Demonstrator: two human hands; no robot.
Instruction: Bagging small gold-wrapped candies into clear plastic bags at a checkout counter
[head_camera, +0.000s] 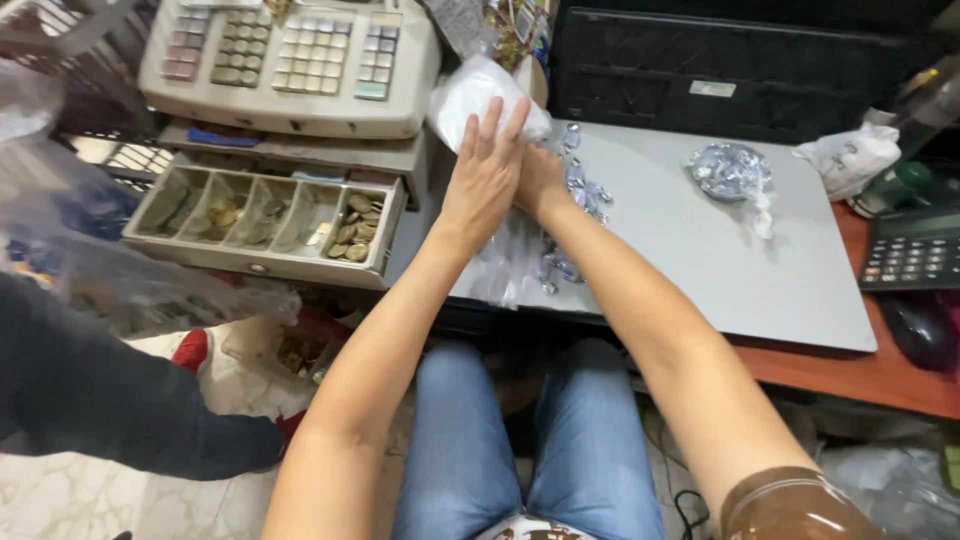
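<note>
1. Left hand (484, 172) lies flat, fingers spread, across the back of the right hand (538, 178) — pressing on a white plastic bag (476, 92) at the grey board's (700, 260) left edge.
2. Right hand's grip is hidden under the left; cannot tell.
3. Small clear coin packets (585, 190) lie scattered just beside the hands.
4. Open till drawer (262, 220) — coins fill the compartments, heaped in the rightmost.
5. A knotted clear bag of coins (732, 172) sits well apart on the board.
</note>
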